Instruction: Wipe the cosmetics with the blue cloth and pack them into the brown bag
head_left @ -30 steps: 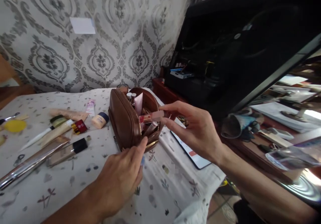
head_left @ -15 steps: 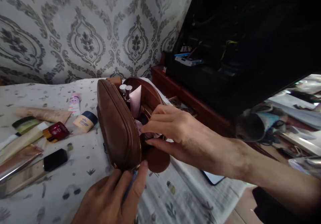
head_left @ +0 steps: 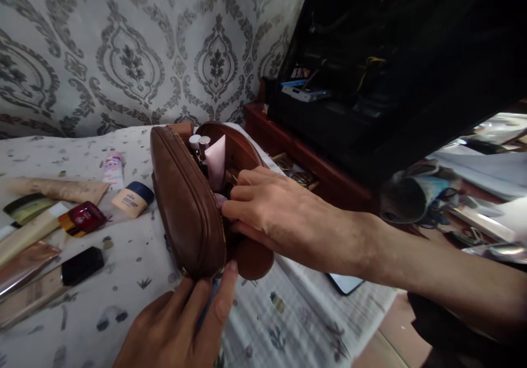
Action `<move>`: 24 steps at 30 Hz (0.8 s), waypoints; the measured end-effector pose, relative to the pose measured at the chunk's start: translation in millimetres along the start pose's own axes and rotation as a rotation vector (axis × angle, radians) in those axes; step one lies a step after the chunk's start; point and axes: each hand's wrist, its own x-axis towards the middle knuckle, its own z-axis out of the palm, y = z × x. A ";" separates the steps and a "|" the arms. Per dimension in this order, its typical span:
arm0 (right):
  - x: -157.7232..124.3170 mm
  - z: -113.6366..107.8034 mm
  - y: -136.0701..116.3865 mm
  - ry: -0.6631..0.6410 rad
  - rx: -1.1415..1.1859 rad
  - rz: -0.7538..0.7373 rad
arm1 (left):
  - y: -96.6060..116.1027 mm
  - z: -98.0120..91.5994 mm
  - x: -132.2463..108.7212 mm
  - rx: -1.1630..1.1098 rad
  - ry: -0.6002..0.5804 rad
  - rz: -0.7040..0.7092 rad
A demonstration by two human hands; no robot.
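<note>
A brown makeup bag [head_left: 183, 198] stands unzipped on the patterned cloth. At its near end, the fingers and thumb of my left hand [head_left: 181, 318] grip the bag's edge by the zip. My right hand [head_left: 267, 206] reaches into the opening from the right with its fingers bent together; the fingertips are partly hidden, and I cannot make out what they hold. Farther back inside the bag stand a pale pink tube [head_left: 216, 162] and a small silver-capped bottle [head_left: 203, 145], with a white cap [head_left: 194, 140] beside it. A rounded brown flap [head_left: 256, 261] hangs out below my right hand.
Left of the bag lie a jar with a blue lid [head_left: 134, 199], a dark red bottle [head_left: 83, 218], a black-capped foundation bottle [head_left: 82, 265] and several tubes. A phone-like slab [head_left: 346, 283] lies beneath my right forearm. A large black screen [head_left: 382, 71] leans at the right.
The view has shifted slightly, so the bag and cosmetics sit a little farther left. My right hand's fingers have drawn closer together and sunk deeper into the bag. My left hand keeps its grip.
</note>
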 end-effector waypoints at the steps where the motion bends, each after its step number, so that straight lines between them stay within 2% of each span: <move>1: -0.5 -0.3 0.4 0.010 0.010 0.002 | 0.3 -1.2 1.3 -0.006 0.013 -0.002; 4: -1.8 -1.8 0.5 -0.004 0.001 -0.002 | -1.1 -9.3 7.0 -0.040 0.054 -0.024; 8: -1.6 -3.4 -0.2 -0.045 -0.011 -0.025 | -15.3 -32.1 23.6 -0.060 0.171 -0.072; 12: -0.8 -4.4 -1.7 -0.072 -0.044 -0.024 | -34.5 -55.5 56.1 -0.016 0.111 -0.044; 16: -2.4 -7.3 -4.6 -0.182 -0.157 0.044 | -38.8 -65.6 84.1 0.083 -0.073 0.100; 18: -3.8 -9.0 -5.9 -0.230 -0.212 0.074 | -36.7 -66.5 89.8 0.137 -0.130 0.135; 24: -3.1 -10.3 -7.0 -0.261 -0.238 0.083 | -31.0 -61.1 91.9 0.195 -0.152 0.214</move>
